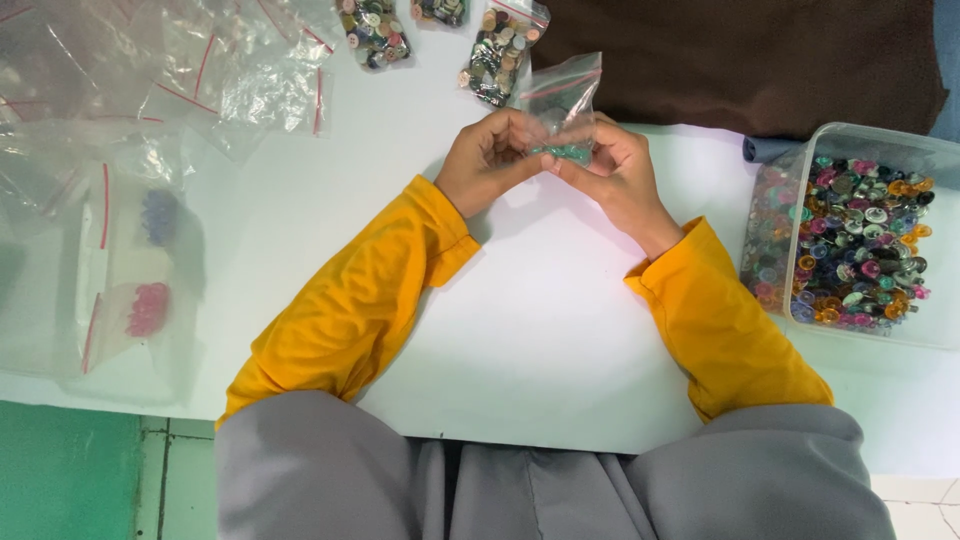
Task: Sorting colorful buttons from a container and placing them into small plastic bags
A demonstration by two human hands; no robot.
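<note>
Left of the clear plastic tub of mixed coloured buttons (868,240), both hands meet over the white table (540,330). The left hand (490,158) and right hand (618,172) pinch the small clear zip bag with green buttons (565,120) between fingertips, its mouth upright, probably so nothing spills; the bag sits between the two hands.
</note>
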